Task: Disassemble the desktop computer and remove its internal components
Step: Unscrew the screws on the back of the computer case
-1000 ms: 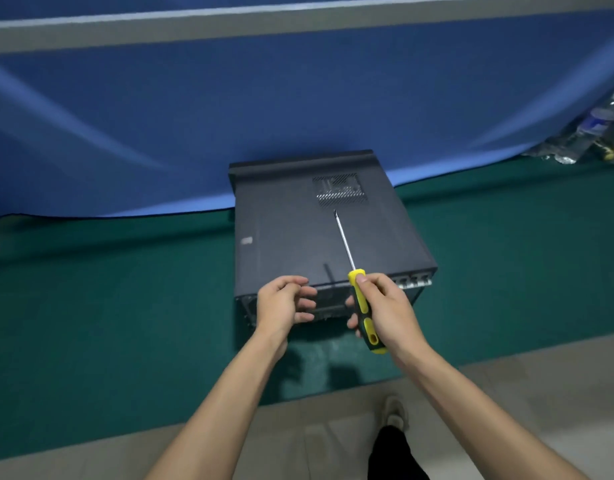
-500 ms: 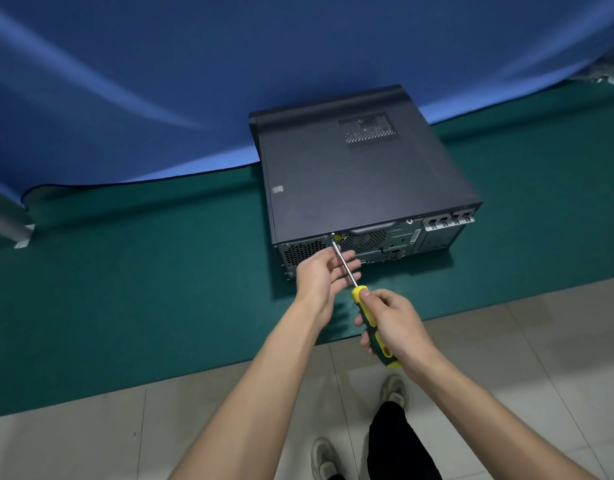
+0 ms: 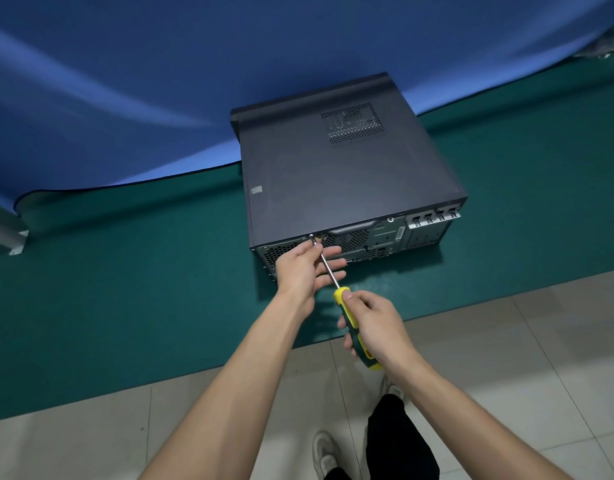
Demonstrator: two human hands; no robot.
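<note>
1. A dark grey computer (image 3: 336, 174) lies flat on its side on a green mat (image 3: 125, 271), near the mat's front edge and right of its middle.
2. The computer's long axis runs from the mat's front edge toward the back edge, slightly skewed to the right. Its rear panel, with vents and ports, faces the person; its front end points toward a blue cloth (image 3: 194, 64) that drapes down onto the back of the mat.
3. A perforated vent patch sits on the computer's broad top face, toward the far end.
4. The right hand (image 3: 374, 323) is closed around the yellow-and-green handle of a screwdriver (image 3: 347, 306), thumb laid along the top of the handle.
5. The screwdriver's metal shaft points up and to the left, away from the person. Its tip meets a screw (image 3: 311, 236) at the upper edge of the rear panel, left of centre.
6. The left hand (image 3: 303, 268) is at the rear panel beside the shaft. Its thumb and forefinger close on the shaft near the tip; the other fingers lie straight, spread below the shaft.
7. The person stands on pale floor tiles just in front of the mat's front edge; a dark trouser leg and light shoes show at the bottom.
</note>
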